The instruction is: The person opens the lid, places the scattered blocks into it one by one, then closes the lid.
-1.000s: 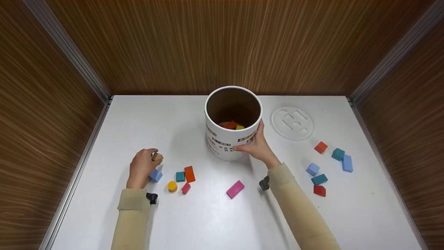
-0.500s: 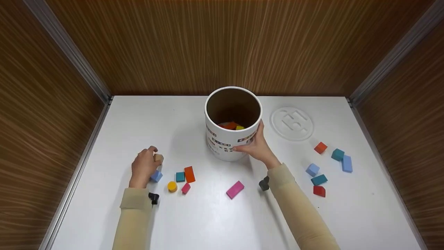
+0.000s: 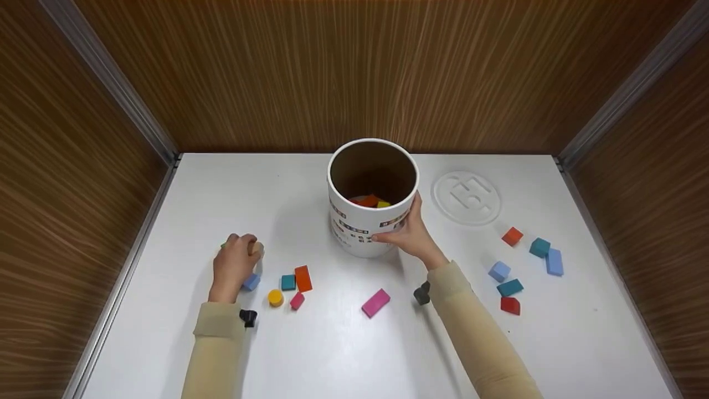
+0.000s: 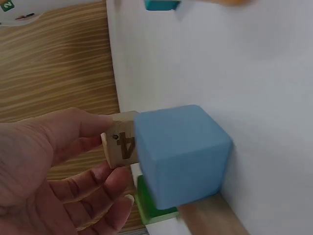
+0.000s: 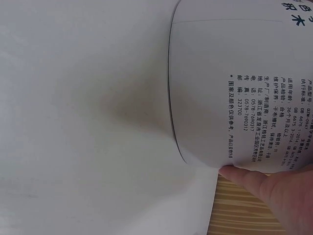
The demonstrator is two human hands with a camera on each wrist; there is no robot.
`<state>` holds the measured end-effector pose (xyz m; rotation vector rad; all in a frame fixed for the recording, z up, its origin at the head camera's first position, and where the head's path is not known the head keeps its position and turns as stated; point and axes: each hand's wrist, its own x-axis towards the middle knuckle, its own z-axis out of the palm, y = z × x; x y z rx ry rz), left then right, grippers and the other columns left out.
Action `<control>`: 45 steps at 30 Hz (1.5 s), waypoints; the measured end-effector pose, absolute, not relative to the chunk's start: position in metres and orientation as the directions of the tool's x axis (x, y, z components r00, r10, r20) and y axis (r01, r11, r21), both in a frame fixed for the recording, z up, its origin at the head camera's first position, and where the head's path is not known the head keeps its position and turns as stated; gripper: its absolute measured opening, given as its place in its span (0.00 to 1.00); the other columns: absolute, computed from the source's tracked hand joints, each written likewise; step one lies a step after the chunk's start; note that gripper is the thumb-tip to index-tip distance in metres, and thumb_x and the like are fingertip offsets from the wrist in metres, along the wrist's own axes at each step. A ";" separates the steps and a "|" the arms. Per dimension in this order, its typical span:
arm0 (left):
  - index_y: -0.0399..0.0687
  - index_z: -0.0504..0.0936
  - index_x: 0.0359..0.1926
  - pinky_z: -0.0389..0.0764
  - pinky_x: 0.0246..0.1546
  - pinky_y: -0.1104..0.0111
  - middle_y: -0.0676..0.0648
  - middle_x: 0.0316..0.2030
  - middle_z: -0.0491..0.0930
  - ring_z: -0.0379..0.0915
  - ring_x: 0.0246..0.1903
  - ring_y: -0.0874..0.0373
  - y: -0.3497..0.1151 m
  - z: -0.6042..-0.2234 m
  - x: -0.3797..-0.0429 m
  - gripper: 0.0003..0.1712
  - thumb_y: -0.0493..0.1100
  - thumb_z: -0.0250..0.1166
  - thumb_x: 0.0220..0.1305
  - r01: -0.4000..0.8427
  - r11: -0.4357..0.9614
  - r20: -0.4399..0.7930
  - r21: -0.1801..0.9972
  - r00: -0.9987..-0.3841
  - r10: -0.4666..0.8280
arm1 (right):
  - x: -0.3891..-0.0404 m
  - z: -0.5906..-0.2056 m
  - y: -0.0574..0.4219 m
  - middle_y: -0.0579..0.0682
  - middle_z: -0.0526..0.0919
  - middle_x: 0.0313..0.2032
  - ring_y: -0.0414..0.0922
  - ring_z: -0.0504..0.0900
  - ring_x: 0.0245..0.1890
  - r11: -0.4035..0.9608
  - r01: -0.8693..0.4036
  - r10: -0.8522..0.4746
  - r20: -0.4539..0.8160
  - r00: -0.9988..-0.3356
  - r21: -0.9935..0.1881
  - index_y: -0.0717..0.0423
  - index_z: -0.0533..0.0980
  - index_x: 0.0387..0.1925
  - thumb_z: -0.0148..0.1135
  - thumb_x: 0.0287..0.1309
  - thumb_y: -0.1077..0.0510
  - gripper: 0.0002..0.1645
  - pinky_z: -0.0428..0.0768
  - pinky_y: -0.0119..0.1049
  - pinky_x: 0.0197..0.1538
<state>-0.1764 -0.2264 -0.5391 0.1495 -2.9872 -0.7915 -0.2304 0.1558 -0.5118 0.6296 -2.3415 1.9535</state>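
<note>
My left hand [image 3: 231,269] is low over the table's left side, thumb and fingers pinching a plain wooden block [image 4: 121,147] marked with a 4. Right beside that block in the left wrist view is a light blue block [image 4: 183,152]; a green block [image 4: 149,198] shows partly behind it. From the head, the hand covers most of the green block. My right hand [image 3: 414,235] grips the right side of a white cylindrical bucket [image 3: 346,227], thumb on its front, far fingers hidden. Orange and yellow blocks [image 3: 370,200] lie inside the upright bucket.
Near the left hand lie a teal block [image 3: 288,282], an orange block [image 3: 303,278], a yellow cylinder [image 3: 275,297] and a small pink block [image 3: 297,301]. A magenta block [image 3: 376,303] lies front centre. A clear round lid [image 3: 466,198] and several blocks, including a red one [image 3: 510,305], are at right.
My left hand has shifted slightly right, its fingers closing on the wooden block. A bit of green now shows behind the hand. The right hand and bucket stay put.
</note>
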 end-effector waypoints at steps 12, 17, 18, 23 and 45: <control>0.35 0.81 0.52 0.82 0.44 0.51 0.35 0.42 0.75 0.79 0.41 0.41 -0.192 -0.500 -0.176 0.20 0.34 0.71 0.58 0.108 0.827 0.285 0.551 -0.956 -0.065 | -0.232 -0.515 0.156 0.65 0.46 0.72 0.54 0.55 0.69 0.130 -0.326 -0.289 0.278 -0.916 -0.936 0.57 0.29 0.74 0.83 0.33 0.67 0.82 0.48 0.54 0.72; 0.36 0.81 0.53 0.83 0.45 0.58 0.38 0.41 0.75 0.80 0.42 0.46 -0.169 -0.480 -0.177 0.20 0.34 0.71 0.58 0.209 0.802 0.374 0.560 -0.927 -0.020 | -0.232 -0.513 0.157 0.64 0.46 0.73 0.58 0.53 0.70 0.137 -0.302 -0.287 0.254 -0.924 -0.943 0.56 0.30 0.74 0.83 0.34 0.66 0.81 0.47 0.56 0.72; 0.36 0.82 0.52 0.83 0.45 0.59 0.38 0.41 0.75 0.80 0.43 0.47 -0.165 -0.476 -0.177 0.20 0.34 0.71 0.58 0.233 0.798 0.397 0.555 -0.918 -0.008 | -0.232 -0.513 0.157 0.64 0.46 0.73 0.57 0.53 0.70 0.135 -0.299 -0.287 0.252 -0.924 -0.945 0.56 0.30 0.74 0.83 0.34 0.66 0.81 0.47 0.56 0.72; 0.37 0.82 0.52 0.83 0.45 0.61 0.40 0.41 0.76 0.80 0.44 0.49 -0.143 -0.455 -0.179 0.20 0.34 0.71 0.58 0.359 0.776 0.508 0.518 -0.860 0.058 | -0.232 -0.513 0.157 0.64 0.46 0.73 0.52 0.54 0.70 0.123 -0.298 -0.282 0.254 -0.925 -0.947 0.57 0.30 0.74 0.83 0.33 0.68 0.82 0.48 0.54 0.72; 0.38 0.81 0.55 0.79 0.49 0.71 0.42 0.46 0.75 0.76 0.46 0.55 -0.069 -0.418 -0.214 0.20 0.32 0.67 0.61 0.558 0.668 0.584 0.493 -0.781 0.222 | -0.231 -0.516 0.156 0.65 0.48 0.71 0.64 0.53 0.69 0.120 -0.340 -0.278 0.297 -0.913 -0.933 0.54 0.32 0.74 0.83 0.33 0.67 0.80 0.49 0.54 0.71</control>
